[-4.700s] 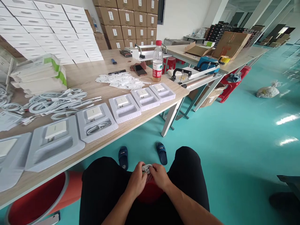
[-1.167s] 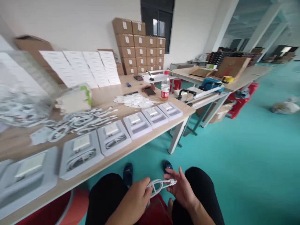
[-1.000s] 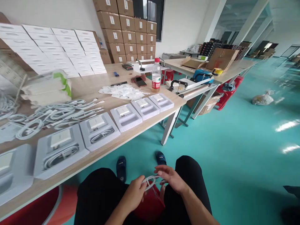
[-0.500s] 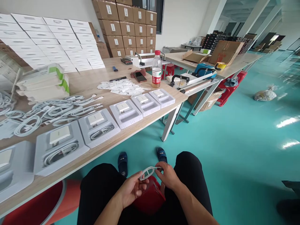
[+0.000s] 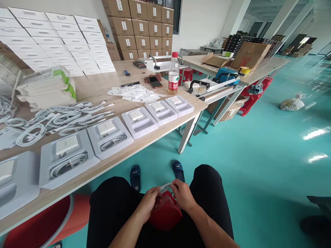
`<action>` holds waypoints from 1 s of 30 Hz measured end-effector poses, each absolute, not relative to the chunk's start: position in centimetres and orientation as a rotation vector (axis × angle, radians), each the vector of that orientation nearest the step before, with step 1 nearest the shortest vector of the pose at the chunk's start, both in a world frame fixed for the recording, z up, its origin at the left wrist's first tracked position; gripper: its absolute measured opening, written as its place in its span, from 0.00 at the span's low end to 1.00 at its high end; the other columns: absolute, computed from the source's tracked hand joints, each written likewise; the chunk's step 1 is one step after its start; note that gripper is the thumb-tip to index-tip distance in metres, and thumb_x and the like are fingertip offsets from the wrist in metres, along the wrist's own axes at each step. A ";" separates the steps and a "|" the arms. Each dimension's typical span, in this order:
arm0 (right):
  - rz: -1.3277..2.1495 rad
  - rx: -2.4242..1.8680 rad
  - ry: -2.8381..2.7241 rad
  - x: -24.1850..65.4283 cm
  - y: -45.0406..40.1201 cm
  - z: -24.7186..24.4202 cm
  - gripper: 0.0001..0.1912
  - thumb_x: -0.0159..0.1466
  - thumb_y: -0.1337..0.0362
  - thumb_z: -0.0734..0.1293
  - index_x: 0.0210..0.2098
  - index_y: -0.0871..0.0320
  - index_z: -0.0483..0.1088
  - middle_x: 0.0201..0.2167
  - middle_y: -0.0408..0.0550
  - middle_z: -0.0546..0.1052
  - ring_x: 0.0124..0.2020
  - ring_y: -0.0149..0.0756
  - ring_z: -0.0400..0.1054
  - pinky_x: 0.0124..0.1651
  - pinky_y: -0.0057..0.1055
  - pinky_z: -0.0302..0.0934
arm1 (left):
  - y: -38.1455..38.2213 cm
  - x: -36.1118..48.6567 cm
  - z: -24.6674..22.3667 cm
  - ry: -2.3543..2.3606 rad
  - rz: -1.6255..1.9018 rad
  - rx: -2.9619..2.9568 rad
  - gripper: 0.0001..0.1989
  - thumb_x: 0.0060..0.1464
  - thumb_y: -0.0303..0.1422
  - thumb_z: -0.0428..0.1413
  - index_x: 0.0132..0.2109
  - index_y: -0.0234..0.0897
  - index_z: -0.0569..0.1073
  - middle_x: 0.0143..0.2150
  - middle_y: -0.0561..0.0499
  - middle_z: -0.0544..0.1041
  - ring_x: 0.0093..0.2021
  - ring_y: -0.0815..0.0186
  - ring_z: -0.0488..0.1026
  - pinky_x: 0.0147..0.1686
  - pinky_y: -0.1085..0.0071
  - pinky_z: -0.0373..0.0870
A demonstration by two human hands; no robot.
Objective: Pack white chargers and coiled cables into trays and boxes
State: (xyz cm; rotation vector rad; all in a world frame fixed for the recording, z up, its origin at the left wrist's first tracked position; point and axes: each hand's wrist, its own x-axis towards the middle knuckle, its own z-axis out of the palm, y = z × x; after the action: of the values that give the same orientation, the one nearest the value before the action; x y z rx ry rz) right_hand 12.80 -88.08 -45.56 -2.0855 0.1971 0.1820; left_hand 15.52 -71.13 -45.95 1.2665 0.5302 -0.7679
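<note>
A coiled white charging cable (image 5: 165, 188) is stretched between my two hands above my lap. My left hand (image 5: 152, 199) pinches the coil's left side, its fingers curled and partly hidden. On the other side, my right hand (image 5: 182, 194) grips the cable with thumb and fingers. On the table to the left, a row of white plastic trays holds chargers. One tray (image 5: 94, 159) has both a white charger (image 5: 66, 144) and a coiled cable (image 5: 69, 164); the tray beside it (image 5: 128, 137) is filled alike. Trays farther right (image 5: 141, 132) hold only a charger.
Loose cables (image 5: 59, 119) lie behind the trays, near a pile of small white slips (image 5: 137, 93). A bottle (image 5: 173, 74) and a phone (image 5: 154, 82) stand and lie beyond. White boxes (image 5: 62, 44) are stacked at the back. A red bin (image 5: 80, 213) stands under the table edge.
My left hand has turned inward and closed more around the cable coil. The coil now looks flatter and narrower between both hands. The view has shifted slightly.
</note>
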 end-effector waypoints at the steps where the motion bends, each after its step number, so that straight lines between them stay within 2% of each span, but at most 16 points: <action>1: 0.182 -2.037 0.211 12.8 -87.9 -45.7 0.13 0.68 0.59 0.58 0.31 0.55 0.69 0.21 0.42 0.73 0.26 0.36 0.71 0.32 0.30 0.60 | -71.3 15.4 -46.0 0.536 -0.775 1.263 0.21 0.43 0.44 0.68 0.25 0.36 0.67 0.21 0.56 0.73 0.20 0.73 0.66 0.18 0.78 0.51; 7: 0.168 -1.808 0.292 13.3 -87.5 -46.2 0.10 0.66 0.57 0.59 0.33 0.54 0.67 0.25 0.45 0.77 0.29 0.40 0.76 0.36 0.34 0.66 | -71.9 15.0 -45.7 0.539 -0.829 1.165 0.18 0.47 0.43 0.67 0.28 0.36 0.69 0.23 0.52 0.75 0.22 0.72 0.67 0.21 0.77 0.57; 13: 0.253 -1.667 0.326 13.3 -87.0 -46.5 0.13 0.65 0.54 0.59 0.32 0.56 0.67 0.27 0.49 0.79 0.27 0.41 0.76 0.29 0.33 0.67 | -71.5 15.1 -46.1 0.497 -0.811 1.084 0.20 0.44 0.44 0.68 0.27 0.36 0.67 0.23 0.54 0.72 0.22 0.73 0.66 0.20 0.78 0.57; 16: 0.244 -1.706 0.315 13.2 -86.8 -46.3 0.13 0.63 0.55 0.62 0.31 0.57 0.71 0.26 0.48 0.78 0.27 0.41 0.75 0.32 0.35 0.67 | -71.6 15.2 -46.2 0.456 -0.808 1.068 0.22 0.43 0.47 0.68 0.26 0.36 0.66 0.24 0.54 0.72 0.23 0.74 0.66 0.20 0.78 0.56; 18: 0.183 -1.780 0.323 13.2 -86.8 -46.2 0.10 0.61 0.58 0.64 0.31 0.57 0.73 0.29 0.49 0.77 0.31 0.42 0.73 0.38 0.37 0.67 | -71.6 15.3 -46.1 0.425 -0.798 1.078 0.24 0.42 0.48 0.68 0.26 0.37 0.66 0.24 0.54 0.72 0.23 0.74 0.65 0.20 0.78 0.56; 20: 0.097 -1.855 0.354 13.2 -87.0 -46.0 0.09 0.60 0.60 0.66 0.36 0.56 0.74 0.38 0.51 0.76 0.37 0.43 0.71 0.44 0.40 0.66 | -71.7 15.6 -45.8 0.389 -0.780 1.109 0.24 0.43 0.50 0.67 0.26 0.37 0.65 0.25 0.54 0.72 0.23 0.74 0.65 0.21 0.77 0.56; 23: -0.063 -2.016 0.325 13.5 -87.9 -45.9 0.20 0.58 0.65 0.66 0.51 0.56 0.70 0.53 0.56 0.70 0.51 0.49 0.67 0.54 0.45 0.62 | -71.3 15.9 -45.3 0.310 -0.753 1.197 0.23 0.47 0.52 0.64 0.27 0.37 0.67 0.27 0.53 0.74 0.25 0.73 0.65 0.24 0.76 0.58; 26: -0.055 -2.206 0.136 13.9 -89.4 -45.9 0.30 0.54 0.71 0.64 0.57 0.53 0.67 0.65 0.53 0.62 0.67 0.53 0.52 0.64 0.51 0.53 | -70.7 16.0 -45.0 0.197 -0.745 1.327 0.21 0.50 0.50 0.62 0.28 0.36 0.71 0.26 0.53 0.75 0.25 0.72 0.65 0.26 0.74 0.59; 27: 0.013 -2.239 0.077 14.0 -90.0 -45.8 0.30 0.54 0.72 0.63 0.57 0.52 0.68 0.65 0.51 0.64 0.68 0.53 0.51 0.65 0.52 0.51 | -70.5 16.0 -45.0 0.161 -0.744 1.370 0.19 0.50 0.48 0.63 0.29 0.35 0.72 0.25 0.54 0.74 0.24 0.71 0.65 0.27 0.74 0.59; 30: 0.180 -2.258 -0.008 14.1 -90.9 -45.5 0.24 0.57 0.71 0.63 0.51 0.51 0.74 0.52 0.49 0.77 0.59 0.49 0.63 0.62 0.50 0.54 | -70.1 15.9 -45.2 0.097 -0.716 1.458 0.17 0.48 0.45 0.65 0.34 0.37 0.73 0.27 0.55 0.75 0.25 0.69 0.67 0.28 0.73 0.61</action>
State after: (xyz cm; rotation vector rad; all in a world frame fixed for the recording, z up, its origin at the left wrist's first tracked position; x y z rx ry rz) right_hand 14.07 -90.85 -45.51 -2.2580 -0.0075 0.1800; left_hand 15.94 -70.07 -45.24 1.4583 0.0970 -0.7157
